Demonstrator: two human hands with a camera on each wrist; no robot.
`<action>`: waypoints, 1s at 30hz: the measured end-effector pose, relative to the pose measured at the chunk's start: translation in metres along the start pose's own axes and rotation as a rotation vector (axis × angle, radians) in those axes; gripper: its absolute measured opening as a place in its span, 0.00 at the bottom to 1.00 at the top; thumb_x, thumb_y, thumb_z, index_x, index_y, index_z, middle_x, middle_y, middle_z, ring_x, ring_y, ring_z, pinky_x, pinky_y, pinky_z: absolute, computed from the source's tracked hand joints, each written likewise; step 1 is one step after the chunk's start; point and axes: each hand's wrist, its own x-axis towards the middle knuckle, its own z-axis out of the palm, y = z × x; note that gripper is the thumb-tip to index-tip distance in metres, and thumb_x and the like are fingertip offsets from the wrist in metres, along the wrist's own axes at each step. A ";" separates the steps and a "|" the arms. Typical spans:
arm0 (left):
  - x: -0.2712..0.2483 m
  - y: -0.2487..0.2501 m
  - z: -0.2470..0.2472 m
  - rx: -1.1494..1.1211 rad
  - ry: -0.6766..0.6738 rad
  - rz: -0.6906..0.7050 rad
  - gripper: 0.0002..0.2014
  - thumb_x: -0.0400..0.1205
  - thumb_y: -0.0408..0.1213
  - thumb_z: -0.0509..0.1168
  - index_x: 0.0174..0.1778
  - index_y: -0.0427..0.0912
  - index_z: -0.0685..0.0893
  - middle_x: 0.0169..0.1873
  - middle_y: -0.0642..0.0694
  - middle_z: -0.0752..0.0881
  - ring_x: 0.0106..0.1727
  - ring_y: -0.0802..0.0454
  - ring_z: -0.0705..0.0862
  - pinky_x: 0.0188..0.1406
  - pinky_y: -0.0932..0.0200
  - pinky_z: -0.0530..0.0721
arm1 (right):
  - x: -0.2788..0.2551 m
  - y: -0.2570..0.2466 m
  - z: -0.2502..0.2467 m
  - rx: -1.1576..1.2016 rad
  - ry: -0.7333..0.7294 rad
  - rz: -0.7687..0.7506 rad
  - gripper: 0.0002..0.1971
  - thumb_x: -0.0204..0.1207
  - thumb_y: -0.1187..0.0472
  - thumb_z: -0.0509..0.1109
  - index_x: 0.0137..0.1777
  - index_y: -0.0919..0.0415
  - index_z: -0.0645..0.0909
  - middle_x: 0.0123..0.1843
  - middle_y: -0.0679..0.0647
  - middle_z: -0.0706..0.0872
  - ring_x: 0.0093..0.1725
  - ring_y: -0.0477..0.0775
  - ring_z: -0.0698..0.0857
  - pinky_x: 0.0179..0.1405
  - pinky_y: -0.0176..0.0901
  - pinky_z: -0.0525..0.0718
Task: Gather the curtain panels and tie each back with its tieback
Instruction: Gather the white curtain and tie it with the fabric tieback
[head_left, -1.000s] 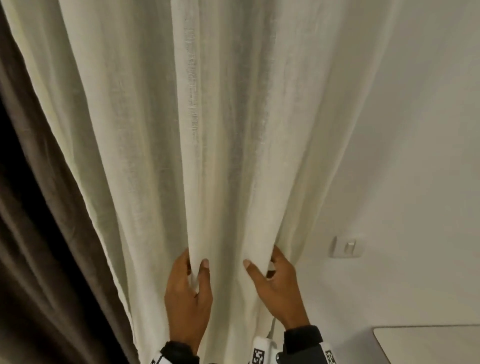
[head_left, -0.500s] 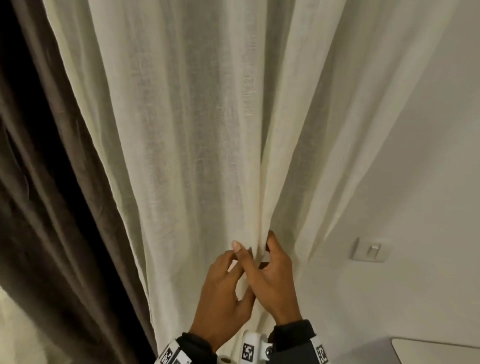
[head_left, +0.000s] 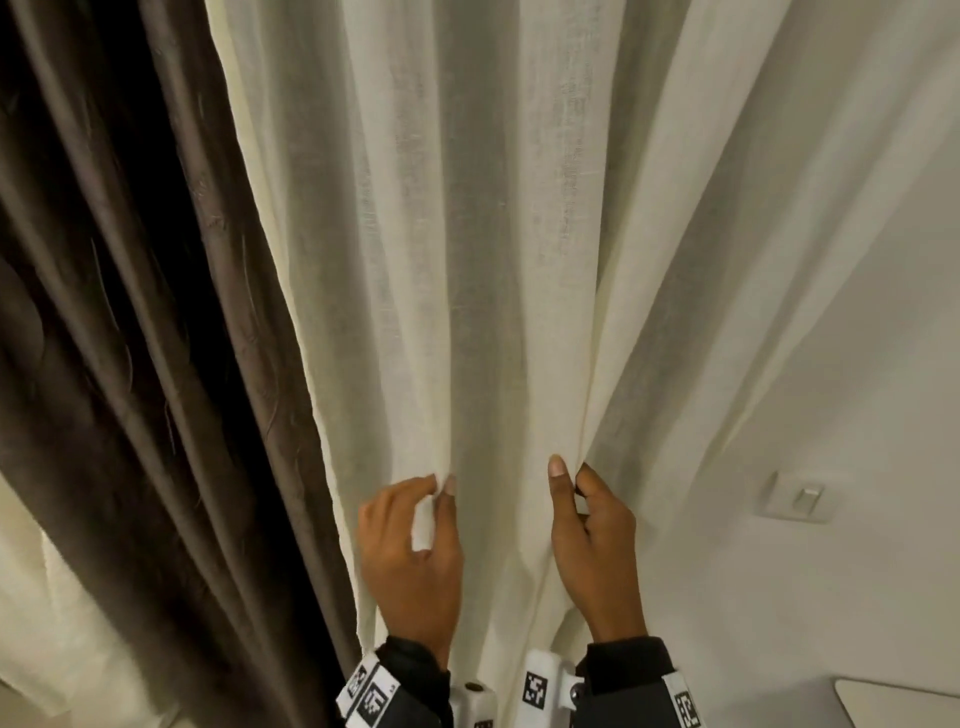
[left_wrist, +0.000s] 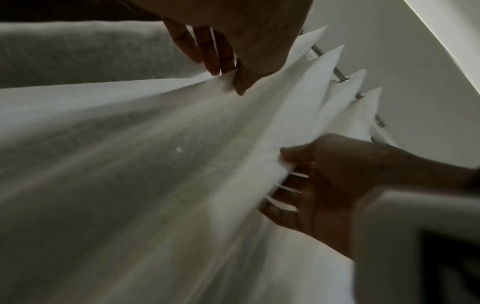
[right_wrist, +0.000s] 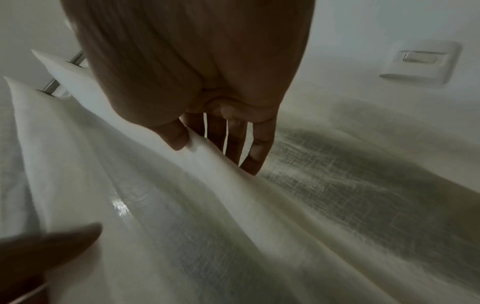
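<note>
Low in the frame's centre, the left hand (head_left: 410, 556) and right hand (head_left: 592, 545) each pinch a separate fold of the cream curtain panel (head_left: 493, 260), probably to bunch the pleats together for tying.

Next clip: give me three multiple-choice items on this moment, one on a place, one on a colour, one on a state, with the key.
1. The wall switch sits:
A. right of the hands
B. left of the hands
C. behind the brown curtain

2. The curtain left of the cream sheer panel is:
A. blue
B. dark brown
C. red

3. The right hand is:
A. hanging idle
B. flat on the wall
C. pinching a sheer fold

Key: 1 A, switch on the bare wall at right. 2 B, dark brown drape. 3 C, thumb and fingers clamp the fold.
</note>
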 end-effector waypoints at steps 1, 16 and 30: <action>-0.004 0.009 0.005 -0.061 -0.048 0.013 0.04 0.81 0.34 0.79 0.50 0.39 0.93 0.52 0.48 0.90 0.55 0.47 0.88 0.51 0.41 0.90 | -0.003 -0.002 0.002 0.021 -0.038 0.001 0.26 0.90 0.43 0.63 0.39 0.65 0.71 0.29 0.51 0.68 0.28 0.48 0.69 0.31 0.47 0.74; 0.046 -0.029 -0.028 -0.005 0.057 -0.344 0.34 0.80 0.44 0.82 0.81 0.45 0.77 0.77 0.45 0.73 0.76 0.50 0.71 0.74 0.42 0.81 | 0.000 -0.021 -0.009 -0.069 0.037 -0.040 0.25 0.91 0.47 0.64 0.33 0.56 0.64 0.24 0.43 0.62 0.24 0.43 0.64 0.29 0.33 0.70; 0.056 0.039 0.007 -0.290 -0.849 -0.065 0.40 0.81 0.65 0.72 0.88 0.65 0.65 0.77 0.68 0.78 0.74 0.73 0.79 0.68 0.62 0.85 | -0.015 -0.005 0.013 -0.354 -0.259 -0.200 0.27 0.87 0.50 0.67 0.86 0.40 0.71 0.76 0.37 0.80 0.69 0.39 0.85 0.67 0.39 0.88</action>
